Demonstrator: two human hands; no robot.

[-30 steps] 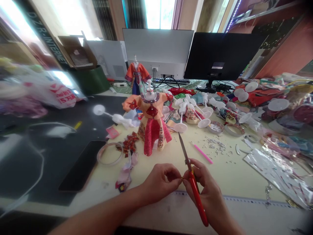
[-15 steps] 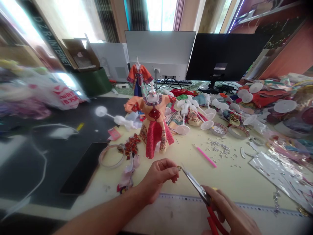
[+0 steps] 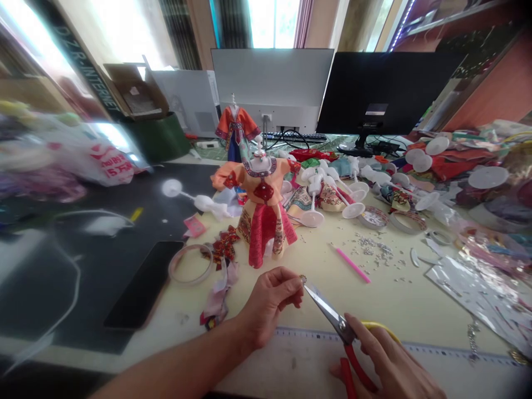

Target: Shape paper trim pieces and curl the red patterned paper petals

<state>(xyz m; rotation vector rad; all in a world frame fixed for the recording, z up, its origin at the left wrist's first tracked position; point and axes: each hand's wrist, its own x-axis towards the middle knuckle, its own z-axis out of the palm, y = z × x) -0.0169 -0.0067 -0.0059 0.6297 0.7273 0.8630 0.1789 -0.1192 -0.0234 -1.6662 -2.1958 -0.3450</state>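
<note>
My left hand (image 3: pixel 268 305) pinches a tiny gold-coloured trim piece (image 3: pixel 303 280) between thumb and fingertips. My right hand (image 3: pixel 380 360) grips red-handled scissors (image 3: pixel 336 324) low at the table's front, their steel blades pointing up-left, with the tips just short of that piece. Beyond my hands, a doll dress in orange and red (image 3: pixel 264 221) stands on a white stand. A smaller orange dress (image 3: pixel 235 127) stands farther back.
A black phone (image 3: pixel 143 285) lies left of my hands, near a tape ring (image 3: pixel 190 265) and red ribbon scraps (image 3: pixel 224 246). A pink stick (image 3: pixel 352 264), scattered silver bits (image 3: pixel 369 246), white doll stands (image 3: pixel 311 219) and plastic sheets (image 3: pixel 477 293) crowd the yellow tabletop (image 3: pixel 399 299). Monitors stand behind.
The scissors have swung from upright beside my left hand to pointing up-left from the lower right. My right hand has moved right and down, apart from my left hand, which has risen slightly.
</note>
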